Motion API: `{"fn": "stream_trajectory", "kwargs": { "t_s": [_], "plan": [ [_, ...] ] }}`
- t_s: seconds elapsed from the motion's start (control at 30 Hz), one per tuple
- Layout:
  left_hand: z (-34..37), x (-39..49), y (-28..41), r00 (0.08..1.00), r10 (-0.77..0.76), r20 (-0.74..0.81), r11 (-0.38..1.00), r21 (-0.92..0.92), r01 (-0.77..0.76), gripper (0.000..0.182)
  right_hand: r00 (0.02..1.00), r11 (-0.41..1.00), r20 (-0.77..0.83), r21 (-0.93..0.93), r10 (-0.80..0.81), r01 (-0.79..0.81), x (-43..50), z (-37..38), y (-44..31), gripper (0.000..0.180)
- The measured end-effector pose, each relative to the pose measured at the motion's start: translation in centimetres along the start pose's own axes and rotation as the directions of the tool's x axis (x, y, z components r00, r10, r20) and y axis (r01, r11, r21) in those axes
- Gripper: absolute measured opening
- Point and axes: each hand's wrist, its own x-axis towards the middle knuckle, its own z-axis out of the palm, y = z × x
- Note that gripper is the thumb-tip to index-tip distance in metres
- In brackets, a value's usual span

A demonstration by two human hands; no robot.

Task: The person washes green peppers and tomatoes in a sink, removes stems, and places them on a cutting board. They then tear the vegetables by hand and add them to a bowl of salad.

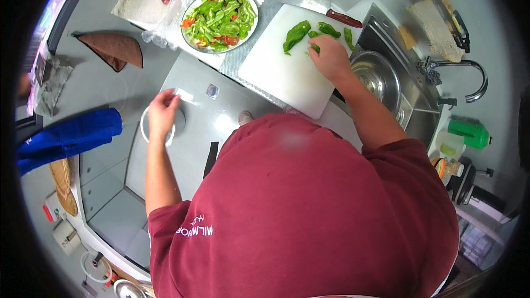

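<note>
Several green peppers [296, 36] lie on the far part of a white cutting board [281, 72]. My right hand [329, 56] is over the board, its fingertips at a small piece of green pepper; whether they grip it is not clear. A cleaver [306, 1] with a red-brown wooden handle rests along the board's far edge. Left of the board stands a plate [255, 18] heaped with sliced green and red peppers. My left hand [163, 109] is held over a white-rimmed bin [143, 126], fingers bent, and I see nothing in it.
At the right a metal basin [391, 76] sits in the sink, beside a curved faucet [480, 74]. Plastic bags [165, 25] with food lie left of the plate. A brown cloth [114, 47] and a blue cloth [74, 134] hang at the left. A green bottle [468, 133] stands right.
</note>
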Motion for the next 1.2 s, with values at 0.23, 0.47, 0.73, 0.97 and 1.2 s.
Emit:
{"fn": "stream_trajectory", "kwargs": {
  "t_s": [0.23,0.47,0.73,0.97,1.2],
  "plan": [
    [8.6,1.4,14.8,0.871,0.354,0.34,0.934,-0.077,-0.349,0.031,0.983,0.928,0.167,-0.349,-0.077,0.132,6.5,1.2,1.6,0.04],
    [15.7,5.4,19.2,0.779,0.588,0.216,0.807,-0.098,-0.582,0.047,0.844,0.846,0.158,-0.076,-0.512,0.527,7.1,-2.6,-0.7,0.031],
    [13.9,4.3,22.8,0.778,0.432,0.456,0.763,-0.644,-0.046,0.026,0.997,0.595,-0.003,0.802,0.079,-0.045,3.7,-4.6,-2.8,0.043],
    [13.8,3.1,23.5,0.866,0.405,0.294,0.723,-0.682,-0.107,0.022,0.994,0.678,0.028,0.729,0.105,-0.092,3.5,-4.4,-5.9,0.028],
    [12.1,3.4,23.3,0.904,0.343,0.257,0.821,-0.55,-0.155,0.02,0.99,0.537,0.132,0.832,0.053,-0.14,4.5,-3.3,-5.8,0.024]
  ]
}}
